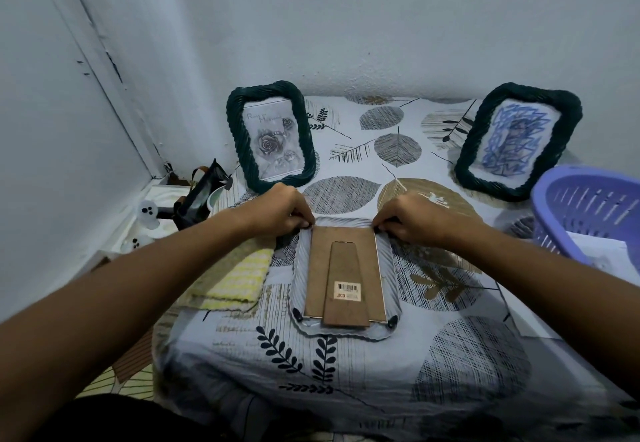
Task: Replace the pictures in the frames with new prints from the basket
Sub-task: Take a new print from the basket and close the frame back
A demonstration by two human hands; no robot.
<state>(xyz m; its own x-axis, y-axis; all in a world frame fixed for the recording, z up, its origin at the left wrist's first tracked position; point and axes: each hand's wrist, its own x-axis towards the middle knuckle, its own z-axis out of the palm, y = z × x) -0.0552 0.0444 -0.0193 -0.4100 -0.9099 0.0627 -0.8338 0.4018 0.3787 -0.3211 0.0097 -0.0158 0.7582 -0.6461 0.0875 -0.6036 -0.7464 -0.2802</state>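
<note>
Frame point(344, 275) lies face down on bedsheet point(346, 365); left hand point(280, 211) and right hand point(412, 218) pinch its far corners.

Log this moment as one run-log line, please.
hands: left, right at top clips | frame: face down, backing on | basket: right

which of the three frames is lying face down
The pale frame between both hands, brown backing board up. The two dark green frames, rose print and blue scribble, stand upright.
</note>
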